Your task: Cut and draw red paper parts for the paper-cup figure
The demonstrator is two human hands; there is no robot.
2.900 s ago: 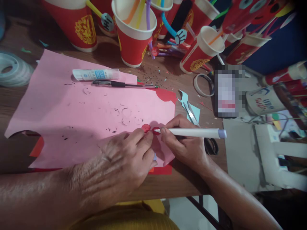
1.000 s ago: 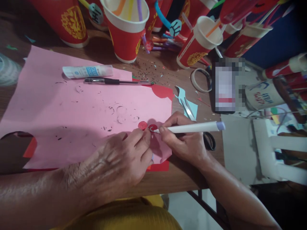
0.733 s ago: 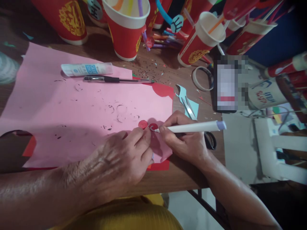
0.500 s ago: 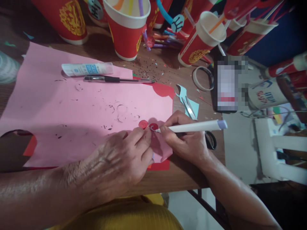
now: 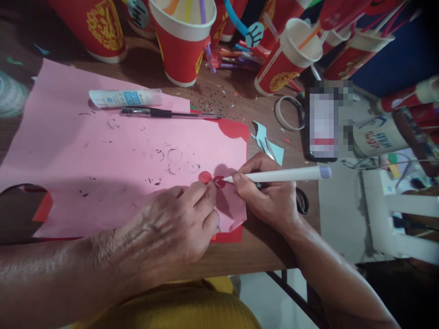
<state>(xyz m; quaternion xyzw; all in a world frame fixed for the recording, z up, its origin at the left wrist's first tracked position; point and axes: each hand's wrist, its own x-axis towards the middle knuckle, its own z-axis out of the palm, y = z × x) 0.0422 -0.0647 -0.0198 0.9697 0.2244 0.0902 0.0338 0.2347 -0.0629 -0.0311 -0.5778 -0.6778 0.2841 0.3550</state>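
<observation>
A big pink paper sheet [image 5: 103, 155] covers the wooden table. Two small red paper circles lie near its right edge, one [image 5: 205, 177] to the left and one [image 5: 220, 182] bearing a white mark. My right hand [image 5: 270, 196] grips a white marker [image 5: 281, 174] whose tip touches the marked circle. My left hand [image 5: 171, 228] rests curled on the sheet, and its fingertips press down beside the circles. What else sits under those fingers is hidden.
A glue stick [image 5: 125, 97] and a black pen [image 5: 164, 113] lie on the sheet's far side. Red paper cups [image 5: 181, 41] with straws crowd the back. Scissors [image 5: 302, 201] on light-blue scrap [image 5: 270, 141], a tape ring [image 5: 287, 113] and a phone [image 5: 322, 125] lie right. The table edge runs below my hands.
The marker has drawn a white mark on the right red circle. My right hand and the marker have shifted slightly right. My left hand has stayed put.
</observation>
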